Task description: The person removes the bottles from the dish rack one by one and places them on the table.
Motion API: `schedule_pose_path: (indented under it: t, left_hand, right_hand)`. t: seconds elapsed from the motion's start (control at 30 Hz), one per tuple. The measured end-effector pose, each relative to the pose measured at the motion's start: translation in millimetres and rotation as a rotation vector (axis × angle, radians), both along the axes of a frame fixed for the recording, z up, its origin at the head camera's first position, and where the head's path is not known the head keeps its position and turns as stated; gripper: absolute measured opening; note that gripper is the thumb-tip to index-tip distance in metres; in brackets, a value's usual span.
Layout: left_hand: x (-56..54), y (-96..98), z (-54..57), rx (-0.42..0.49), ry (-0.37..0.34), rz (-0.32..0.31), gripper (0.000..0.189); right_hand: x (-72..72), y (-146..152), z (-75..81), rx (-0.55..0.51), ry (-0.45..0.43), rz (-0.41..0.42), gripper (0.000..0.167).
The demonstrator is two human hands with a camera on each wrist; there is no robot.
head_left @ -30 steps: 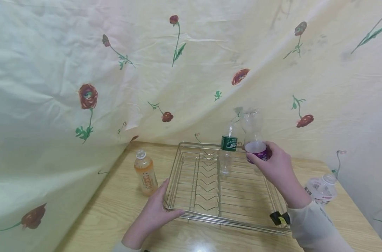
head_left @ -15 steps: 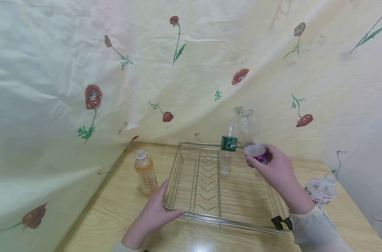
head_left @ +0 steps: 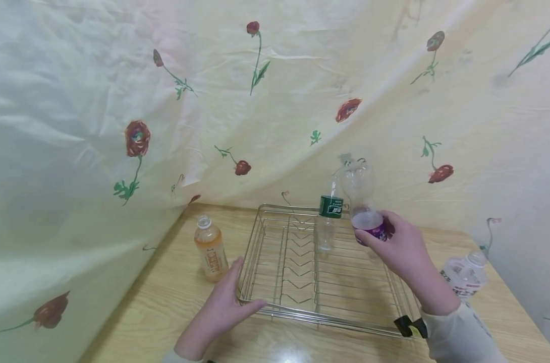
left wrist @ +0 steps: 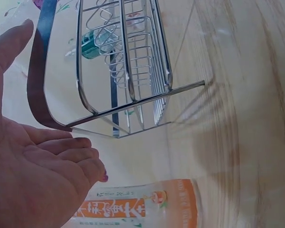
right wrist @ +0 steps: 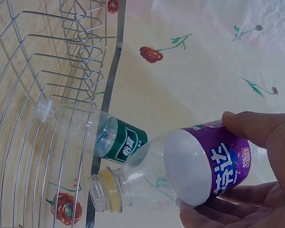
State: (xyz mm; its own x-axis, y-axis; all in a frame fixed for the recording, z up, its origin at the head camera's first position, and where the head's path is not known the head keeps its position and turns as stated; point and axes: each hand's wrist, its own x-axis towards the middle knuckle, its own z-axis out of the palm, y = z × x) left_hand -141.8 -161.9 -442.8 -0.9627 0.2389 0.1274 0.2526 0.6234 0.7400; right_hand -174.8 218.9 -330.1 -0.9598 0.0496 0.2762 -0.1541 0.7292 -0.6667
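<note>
**Purple bottle [right wrist: 223, 156] in right hand [head_left: 402, 247], neck down at the rack [left wrist: 36, 80]**

Right side: I am gripping the purple bottle round its label, fingers narrowed to its girth, thumb opposing. Its long axis is running steeply, slightly tilted, with the base up and the uncapped mouth pointing down from my fingers towards the rear right part of the rack. Whether the neck is touching the wires, I am not able to tell.

Immediately to its left, the green bottle [right wrist: 126, 142] is standing neck down among the wires; contact between the two is remaining unconfirmed.

Left side: my left hand [head_left: 222, 307] is lying at the near left corner of the rack, fingers spread and holding no bottle, well apart from the purple one. The right hand is plainly being the nearer.

On the worktop [head_left: 134, 322], the orange bottle [head_left: 211, 252] is standing upright just beyond my left hand, and a clear bottle [head_left: 463, 276] is sitting beyond my right forearm.
</note>
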Motion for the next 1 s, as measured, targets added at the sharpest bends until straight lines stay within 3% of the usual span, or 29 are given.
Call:
schedule_pose_path:
  t: [0.47,1.0]
  left_hand:
    - [3.2,0.8,17.1,-0.052,0.012,0.009,0.119]
    - [3.1,1.4,35.5,-0.055,0.051,0.000,0.115]
  right_hand:
    - [6.1,-1.7,4.0,0.008,-0.006,0.035,0.078]
    - [17.5,-5.1,10.3,0.077,0.091,0.044,0.070]
